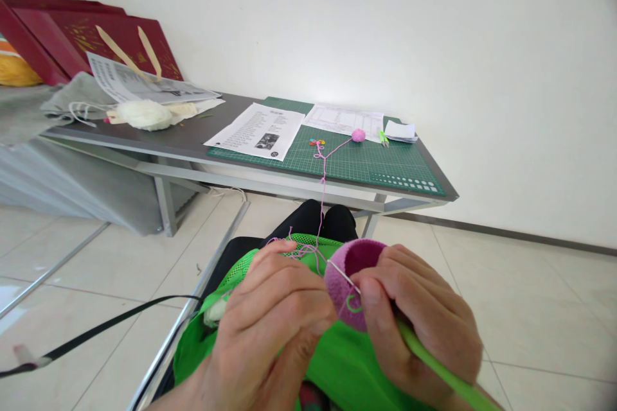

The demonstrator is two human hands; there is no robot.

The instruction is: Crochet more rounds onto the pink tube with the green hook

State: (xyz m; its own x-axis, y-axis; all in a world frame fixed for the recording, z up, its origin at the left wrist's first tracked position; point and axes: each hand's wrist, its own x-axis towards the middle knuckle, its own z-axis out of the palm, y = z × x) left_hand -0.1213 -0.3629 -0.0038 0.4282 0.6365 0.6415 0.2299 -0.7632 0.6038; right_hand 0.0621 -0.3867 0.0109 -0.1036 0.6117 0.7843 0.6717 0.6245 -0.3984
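Fingers closed round the green handle of a crochet hook (434,359), my right hand (419,321) also rests against a round pink crocheted piece (340,270). The hook's thin metal shaft lies across that piece, beside a small green curl (353,304). To the left, my left hand (279,308) is closed, its fingertips pinched near the piece; whatever they grip is too small to make out. Pink yarn (322,205) runs from the lap up over the table edge to a small pink ball (358,135).
On the table (187,141) are a green cutting mat (347,164), printed sheets (260,130), green snips (384,138), coloured clips (317,142) and white yarn (144,114). Red bags (110,38) stand at the left. Green fabric (357,366) covers the lap.
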